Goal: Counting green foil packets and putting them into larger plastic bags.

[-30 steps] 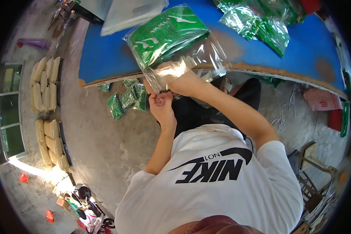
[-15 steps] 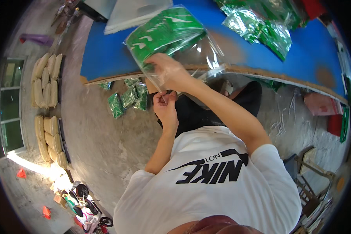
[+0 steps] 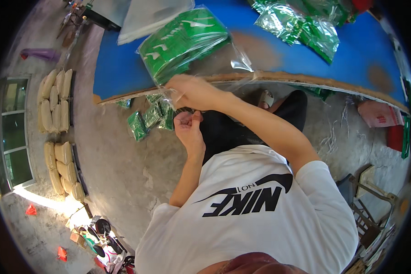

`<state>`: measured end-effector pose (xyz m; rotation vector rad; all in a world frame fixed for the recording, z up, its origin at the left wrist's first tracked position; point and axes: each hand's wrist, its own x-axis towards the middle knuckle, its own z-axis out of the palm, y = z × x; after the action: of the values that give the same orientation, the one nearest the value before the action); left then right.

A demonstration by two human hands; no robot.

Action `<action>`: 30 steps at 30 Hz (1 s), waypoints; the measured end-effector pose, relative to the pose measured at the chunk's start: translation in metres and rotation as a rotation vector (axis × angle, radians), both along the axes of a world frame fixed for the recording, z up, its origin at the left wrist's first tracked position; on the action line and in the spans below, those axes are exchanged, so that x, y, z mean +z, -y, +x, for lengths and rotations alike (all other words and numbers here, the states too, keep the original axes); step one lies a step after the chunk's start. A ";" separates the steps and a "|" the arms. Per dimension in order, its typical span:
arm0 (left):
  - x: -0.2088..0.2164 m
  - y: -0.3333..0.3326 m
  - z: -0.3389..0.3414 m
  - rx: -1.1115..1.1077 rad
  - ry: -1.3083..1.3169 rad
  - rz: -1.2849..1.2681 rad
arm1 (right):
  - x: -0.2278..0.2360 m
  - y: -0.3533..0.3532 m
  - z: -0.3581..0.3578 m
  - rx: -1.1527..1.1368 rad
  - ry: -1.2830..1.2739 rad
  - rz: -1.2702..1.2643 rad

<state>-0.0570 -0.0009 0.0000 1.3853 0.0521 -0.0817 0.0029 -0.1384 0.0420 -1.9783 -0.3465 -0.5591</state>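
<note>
A clear plastic bag (image 3: 217, 51) holding green printed packets (image 3: 182, 41) lies slanted at the near edge of the blue table (image 3: 301, 64). My right hand (image 3: 194, 92) reaches across to the bag's near corner, its fingers curled on the film and slightly blurred. Just below it, off the table edge, my left hand (image 3: 190, 130) is closed in a pinch, thumb against fingers. What sits in that pinch is too small to make out.
Clear flat bags (image 3: 153, 18) are stacked at the table's far left. Shiny green packaging (image 3: 301, 27) lies at the far right. Several green packets (image 3: 150, 114) rest on the floor under the table edge. Tan sacks (image 3: 55, 100) stand farther left; a chair (image 3: 365, 201) stands right.
The filled bag has shifted slightly left in view. My right hand has slid a little down and left along it, its fingers now more curled. My left hand stays pinched, slightly lower.
</note>
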 end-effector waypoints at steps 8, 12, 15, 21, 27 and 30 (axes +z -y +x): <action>0.011 -0.012 -0.001 0.022 -0.010 -0.069 | 0.016 0.033 -0.035 0.058 -0.194 -0.036; 0.014 -0.022 -0.006 0.017 0.016 -0.033 | 0.020 0.019 -0.037 0.282 -0.275 -0.115; 0.016 -0.031 -0.008 0.012 0.014 0.032 | 0.023 0.013 -0.036 0.319 -0.327 -0.179; 0.057 -0.050 0.058 0.032 0.351 0.239 | 0.023 0.012 -0.037 0.263 -0.275 -0.189; 0.114 0.062 0.193 -0.370 0.715 0.918 | 0.012 -0.011 -0.055 0.083 -0.215 -0.307; 0.095 0.082 0.196 -0.484 0.955 1.263 | 0.023 0.043 -0.113 0.170 -0.413 0.272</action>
<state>0.1394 -0.0832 0.0955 2.5228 -1.2165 0.2679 -0.1099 -0.1814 0.0652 -1.7276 -0.1675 -0.0760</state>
